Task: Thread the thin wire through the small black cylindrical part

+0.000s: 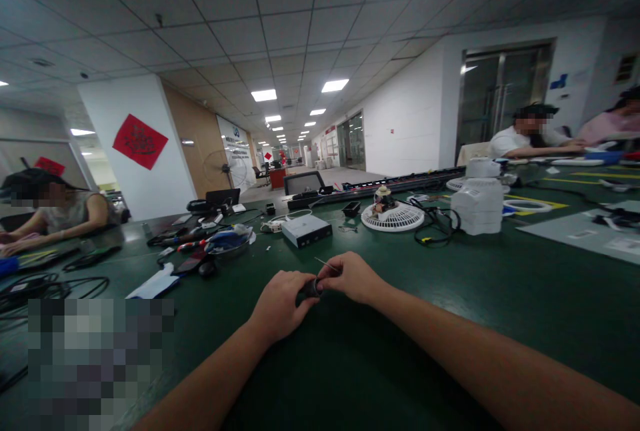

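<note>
Over the green counter (pixel 500 297), the left forearm (pixel 210 377) and right forearm (pixel 475 357) show bare down to the picture's lower edge. The left hand (pixel 280 301) and right hand (pixel 353 277) are bare too, right to the fingers (pixel 334 269).

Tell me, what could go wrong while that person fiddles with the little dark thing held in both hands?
The small dark part is only pinched between the left hand and the right hand. If it slips, it may be hard to spot on the dark green table. The thin wire sticking up beside the right hand looks easy to bend, and it could prick a finger.
</note>
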`<state>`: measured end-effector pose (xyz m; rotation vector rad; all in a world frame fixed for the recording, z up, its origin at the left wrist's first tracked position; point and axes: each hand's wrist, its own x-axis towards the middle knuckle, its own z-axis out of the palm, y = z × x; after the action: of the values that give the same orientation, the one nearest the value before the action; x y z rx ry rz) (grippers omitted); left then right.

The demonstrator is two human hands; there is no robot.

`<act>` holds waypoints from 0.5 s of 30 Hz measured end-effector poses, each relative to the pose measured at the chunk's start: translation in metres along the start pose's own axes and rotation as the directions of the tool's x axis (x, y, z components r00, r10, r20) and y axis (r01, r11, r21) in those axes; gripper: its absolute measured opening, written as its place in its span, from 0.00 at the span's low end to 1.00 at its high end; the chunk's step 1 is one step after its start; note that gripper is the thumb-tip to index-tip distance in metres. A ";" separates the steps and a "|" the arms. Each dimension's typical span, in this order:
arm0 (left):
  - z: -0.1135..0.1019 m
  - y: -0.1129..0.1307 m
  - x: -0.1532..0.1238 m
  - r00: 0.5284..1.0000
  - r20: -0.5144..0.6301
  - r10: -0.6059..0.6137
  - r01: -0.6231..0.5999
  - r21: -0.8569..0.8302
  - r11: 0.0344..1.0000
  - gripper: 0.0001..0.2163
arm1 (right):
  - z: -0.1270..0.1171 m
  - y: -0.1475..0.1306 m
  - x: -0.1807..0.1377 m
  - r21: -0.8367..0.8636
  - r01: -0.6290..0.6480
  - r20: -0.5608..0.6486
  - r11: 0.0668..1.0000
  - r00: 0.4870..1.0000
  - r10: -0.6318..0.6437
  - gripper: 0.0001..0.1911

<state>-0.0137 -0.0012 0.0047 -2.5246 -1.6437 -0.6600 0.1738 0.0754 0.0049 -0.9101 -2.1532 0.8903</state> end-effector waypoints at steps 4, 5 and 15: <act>0.001 -0.003 0.000 0.999 0.029 0.043 -0.042 -0.025 0.999 0.14 | 0.002 0.007 0.001 -0.005 -0.011 0.065 1.000 0.998 0.011 0.11; 0.001 -0.004 -0.001 0.999 0.039 0.029 -0.028 -0.035 0.999 0.14 | 0.002 0.009 0.001 0.006 -0.013 0.083 1.000 0.996 0.012 0.11; -0.012 -0.006 0.005 0.995 0.088 -0.040 0.028 0.133 0.991 0.20 | -0.003 0.006 0.001 -0.043 -0.097 0.201 0.994 0.974 0.103 0.10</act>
<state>-0.0213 0.0026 0.0163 -2.4722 -1.7015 -0.4305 0.1774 0.0801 0.0019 -0.9885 -2.3168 1.0397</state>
